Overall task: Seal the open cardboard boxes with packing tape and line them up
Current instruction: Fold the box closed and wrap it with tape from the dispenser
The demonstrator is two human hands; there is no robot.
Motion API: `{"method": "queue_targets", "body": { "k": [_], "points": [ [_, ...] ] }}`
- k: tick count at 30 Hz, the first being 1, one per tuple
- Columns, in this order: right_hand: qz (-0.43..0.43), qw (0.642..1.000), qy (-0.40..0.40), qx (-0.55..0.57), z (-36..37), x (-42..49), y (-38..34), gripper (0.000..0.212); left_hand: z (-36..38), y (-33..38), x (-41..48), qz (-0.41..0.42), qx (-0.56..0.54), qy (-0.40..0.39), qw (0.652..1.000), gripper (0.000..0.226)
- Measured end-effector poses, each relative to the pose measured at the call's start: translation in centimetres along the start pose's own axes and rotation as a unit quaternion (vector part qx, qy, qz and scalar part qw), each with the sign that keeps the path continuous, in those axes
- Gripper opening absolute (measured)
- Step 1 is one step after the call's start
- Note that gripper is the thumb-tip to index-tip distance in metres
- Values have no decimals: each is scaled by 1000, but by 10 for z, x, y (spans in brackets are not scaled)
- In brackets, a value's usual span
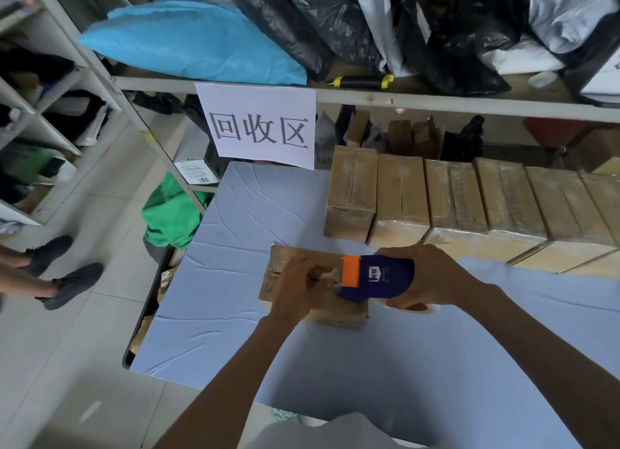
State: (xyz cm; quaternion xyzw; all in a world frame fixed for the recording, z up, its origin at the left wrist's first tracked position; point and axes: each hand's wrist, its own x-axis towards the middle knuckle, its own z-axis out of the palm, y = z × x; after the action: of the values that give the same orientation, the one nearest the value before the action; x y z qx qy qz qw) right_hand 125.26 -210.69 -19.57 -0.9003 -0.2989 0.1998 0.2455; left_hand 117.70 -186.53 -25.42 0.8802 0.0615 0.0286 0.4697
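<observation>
our right hand (432,277) clenches tape dispenser (377,277) over box (285,264); left hand (298,289) pinches tape end; risk: tape wrinkles if pulled askew.

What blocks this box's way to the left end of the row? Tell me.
Nothing visible does. Bare blue table lies between the box under both hands and the leftmost box of the row; the gap beside it is open.
</observation>
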Motion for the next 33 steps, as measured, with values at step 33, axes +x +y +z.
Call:
{"method": "queue_targets", "body": {
  "k": [33],
  "points": [
    [-15,997,13,71,17,-15,30,75,28,23,1,-67,17,17,997,25]
  ]
}}
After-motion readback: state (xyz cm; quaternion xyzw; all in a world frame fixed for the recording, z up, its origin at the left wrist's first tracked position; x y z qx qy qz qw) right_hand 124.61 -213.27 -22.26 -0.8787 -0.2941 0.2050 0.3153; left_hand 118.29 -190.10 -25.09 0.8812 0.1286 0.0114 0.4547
